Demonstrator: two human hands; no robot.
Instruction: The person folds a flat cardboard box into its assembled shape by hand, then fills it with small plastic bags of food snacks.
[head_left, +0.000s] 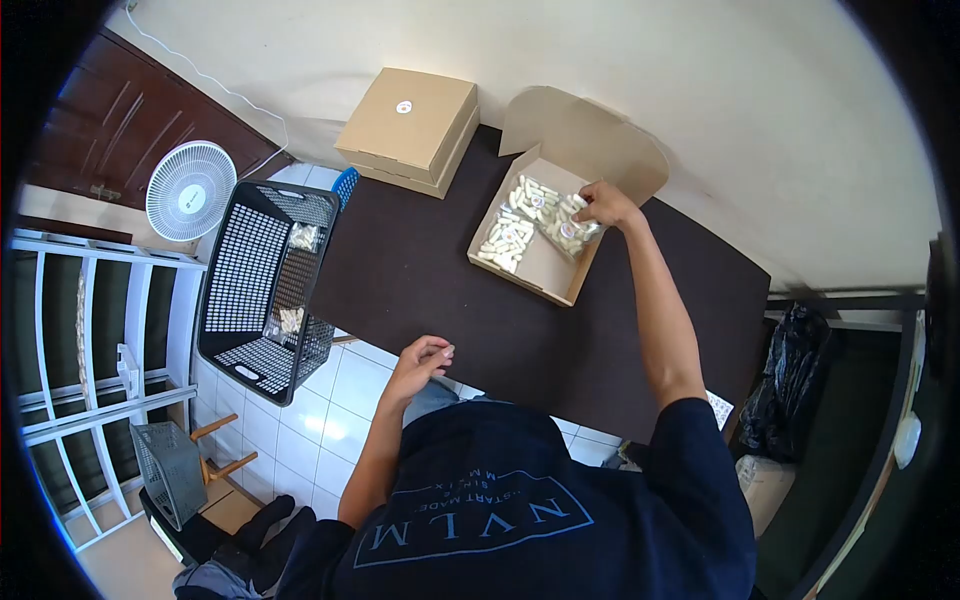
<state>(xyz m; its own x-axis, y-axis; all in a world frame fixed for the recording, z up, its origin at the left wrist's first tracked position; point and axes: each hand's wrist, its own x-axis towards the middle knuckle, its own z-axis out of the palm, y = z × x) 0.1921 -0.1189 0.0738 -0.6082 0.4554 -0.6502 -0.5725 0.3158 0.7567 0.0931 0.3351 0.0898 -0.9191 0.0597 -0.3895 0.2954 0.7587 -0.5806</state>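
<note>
An open cardboard box [540, 279] stands on the dark table [400, 260], its lid raised at the back. Inside lie clear bags of pale, short sticks, one bag [508, 240] at the left front and another [534, 197] behind it. My right hand [606, 205] reaches into the right side of the box, its fingers closed on a bag of the same sticks [568, 232], which leans toward the other bags. Near the table's front edge my left hand [425, 364] hovers with curled fingers, nothing visible in them.
Closed cardboard boxes [410, 122] are stacked at the table's back left. Left of the table stands a black basket [240, 290] with a few bags inside. Beyond it are a white fan [191, 190] and a shelf rack [100, 400]. A black plastic bag [785, 375] hangs at the right.
</note>
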